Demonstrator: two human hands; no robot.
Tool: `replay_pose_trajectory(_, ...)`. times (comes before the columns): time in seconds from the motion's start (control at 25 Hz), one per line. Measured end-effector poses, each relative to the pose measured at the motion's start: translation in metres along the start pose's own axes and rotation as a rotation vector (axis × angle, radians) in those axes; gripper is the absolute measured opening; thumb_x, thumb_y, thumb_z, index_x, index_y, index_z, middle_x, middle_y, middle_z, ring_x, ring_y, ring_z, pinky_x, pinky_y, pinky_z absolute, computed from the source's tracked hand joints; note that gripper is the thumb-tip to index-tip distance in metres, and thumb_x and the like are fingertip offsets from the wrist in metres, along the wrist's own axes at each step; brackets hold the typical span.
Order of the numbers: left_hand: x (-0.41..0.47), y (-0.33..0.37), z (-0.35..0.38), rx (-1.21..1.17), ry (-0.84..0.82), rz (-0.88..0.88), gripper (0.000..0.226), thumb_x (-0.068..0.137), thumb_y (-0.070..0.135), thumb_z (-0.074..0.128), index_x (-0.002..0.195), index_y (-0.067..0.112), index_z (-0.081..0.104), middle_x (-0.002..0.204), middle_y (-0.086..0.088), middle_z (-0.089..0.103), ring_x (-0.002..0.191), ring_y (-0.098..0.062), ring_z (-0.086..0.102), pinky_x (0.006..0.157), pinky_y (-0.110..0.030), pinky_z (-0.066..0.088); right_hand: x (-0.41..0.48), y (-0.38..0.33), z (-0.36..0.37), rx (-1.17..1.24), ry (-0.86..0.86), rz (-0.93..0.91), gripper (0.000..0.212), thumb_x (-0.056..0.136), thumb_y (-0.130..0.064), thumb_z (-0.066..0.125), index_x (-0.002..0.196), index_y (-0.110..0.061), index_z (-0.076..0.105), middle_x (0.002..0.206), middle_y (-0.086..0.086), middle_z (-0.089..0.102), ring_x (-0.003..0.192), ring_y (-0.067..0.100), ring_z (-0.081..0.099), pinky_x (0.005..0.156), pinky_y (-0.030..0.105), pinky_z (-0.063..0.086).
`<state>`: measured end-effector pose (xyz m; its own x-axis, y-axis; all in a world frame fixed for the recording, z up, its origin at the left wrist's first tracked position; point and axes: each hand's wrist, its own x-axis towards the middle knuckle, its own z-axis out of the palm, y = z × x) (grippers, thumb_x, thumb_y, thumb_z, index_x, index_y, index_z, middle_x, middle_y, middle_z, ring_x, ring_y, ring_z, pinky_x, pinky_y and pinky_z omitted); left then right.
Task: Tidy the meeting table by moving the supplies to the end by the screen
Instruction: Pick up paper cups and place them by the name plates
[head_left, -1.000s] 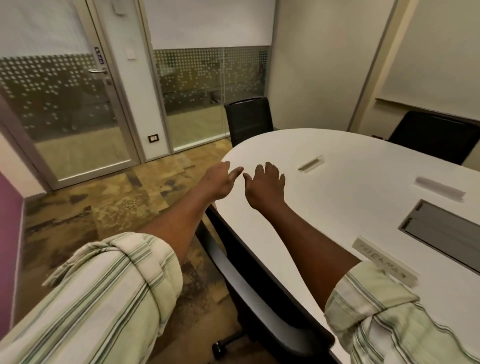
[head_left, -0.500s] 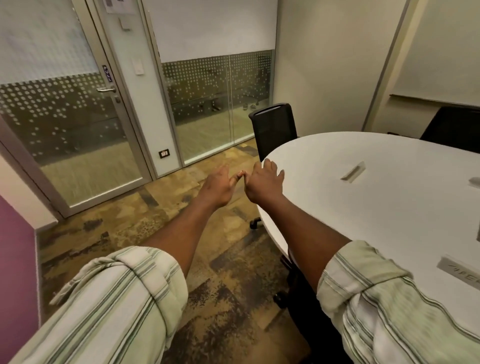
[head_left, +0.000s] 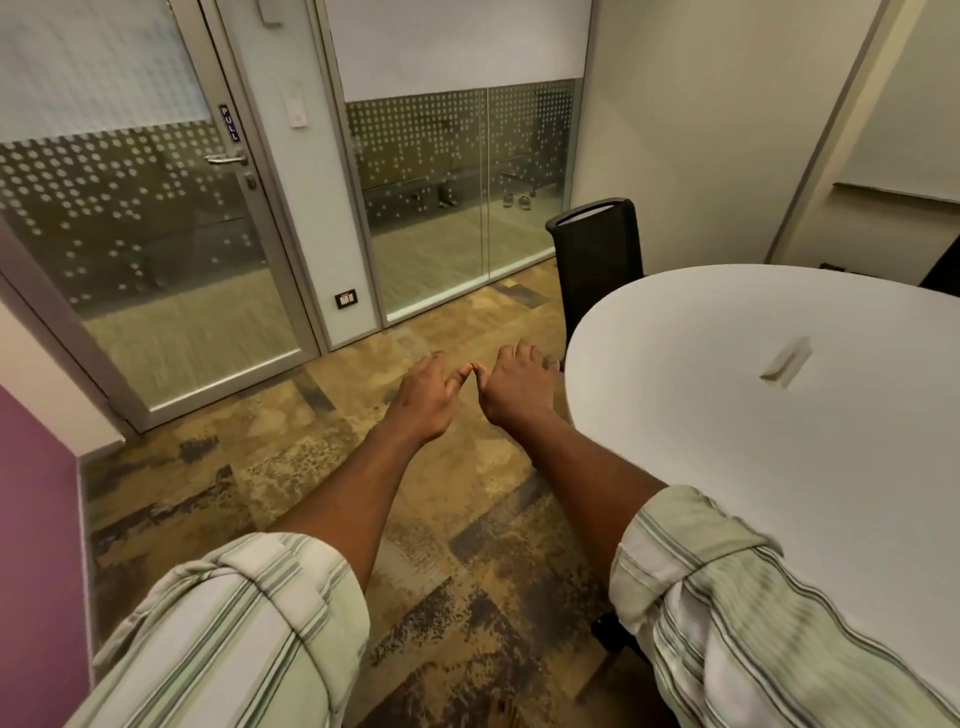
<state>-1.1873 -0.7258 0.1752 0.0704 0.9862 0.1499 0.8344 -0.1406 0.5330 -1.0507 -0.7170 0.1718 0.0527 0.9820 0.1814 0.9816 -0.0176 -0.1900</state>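
White oval table (head_left: 727, 426): one small flat grey item (head_left: 784, 362) lies mid-surface, too blurred to identify. Black chair (head_left: 597, 249) at the table's far end. Glass door (head_left: 156, 234) and patterned carpet (head_left: 260, 441) left of the table. Left hand (head_left: 423, 402) and right hand (head_left: 511, 389) hover just left of the table edge, empty, fingers loosely curled, thumb tips meeting. 1 s ago the right hand was over the tabletop.

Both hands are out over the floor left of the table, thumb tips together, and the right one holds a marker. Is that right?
Not quite. The head view shows the right hand holding nothing. The rest stands: it and the left hand are out over the floor left of the table, thumb tips together.
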Motion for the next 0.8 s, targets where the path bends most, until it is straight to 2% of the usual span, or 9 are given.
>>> replay_pose_trajectory(0.16, 0.068, -0.033, 0.004, 0.005, 0.003, -0.013, 0.064, 0.096, 0.05, 0.034, 0.144, 0.009, 0.03, 0.148, -0.013, 0.037, 0.137, -0.028, 0.034, 0.11, -0.037, 0.029, 0.073, -0.019, 0.03, 0.045, -0.029, 0.023, 0.064, 0.098, -0.053, 0.021, 0.138, -0.006, 0.038, 0.147, 0.019, 0.032, 0.138, 0.035, 0.025, 0.11, 0.059, 0.019)
replay_pose_trajectory(0.32, 0.143, -0.054, 0.01, 0.013, -0.017, -0.023, 0.062, 0.096, 0.051, 0.033, 0.143, 0.009, 0.033, 0.146, -0.013, 0.04, 0.135, -0.028, 0.036, 0.107, -0.036, 0.031, 0.145, -0.026, 0.055, 0.064, -0.032, 0.016, 0.065, 0.098, -0.053, 0.021, 0.139, -0.005, 0.036, 0.149, 0.019, 0.03, 0.139, 0.034, 0.023, 0.111, 0.059, 0.019)
replay_pose_trajectory(0.48, 0.215, -0.074, 0.024, 0.038, -0.005, -0.022, 0.064, 0.095, 0.053, 0.031, 0.139, 0.008, 0.032, 0.141, -0.016, 0.041, 0.13, -0.029, 0.038, 0.106, -0.042, 0.035, 0.211, -0.032, 0.073, 0.065, -0.075, 0.006, 0.066, 0.098, -0.054, 0.021, 0.142, -0.005, 0.032, 0.152, 0.018, 0.025, 0.142, 0.034, 0.019, 0.112, 0.058, 0.017)
replay_pose_trajectory(0.68, 0.334, -0.121, 0.045, 0.063, 0.021, -0.026, 0.076, 0.093, 0.057, 0.029, 0.147, 0.005, 0.019, 0.154, -0.014, 0.023, 0.144, -0.029, 0.018, 0.118, -0.042, 0.019, 0.325, -0.042, 0.115, 0.091, -0.038, 0.016, 0.067, 0.097, -0.055, 0.025, 0.142, -0.006, 0.03, 0.153, 0.017, 0.023, 0.143, 0.033, 0.016, 0.113, 0.056, 0.017)
replay_pose_trajectory(0.8, 0.417, -0.154, 0.058, 0.094, 0.029, 0.028, 0.078, 0.092, 0.059, 0.027, 0.148, 0.005, 0.018, 0.155, -0.014, 0.021, 0.145, -0.028, 0.015, 0.119, -0.042, 0.017, 0.397, -0.051, 0.147, 0.102, -0.032, 0.043, 0.068, 0.097, -0.056, 0.025, 0.145, -0.007, 0.024, 0.155, 0.015, 0.018, 0.145, 0.032, 0.012, 0.115, 0.055, 0.014)
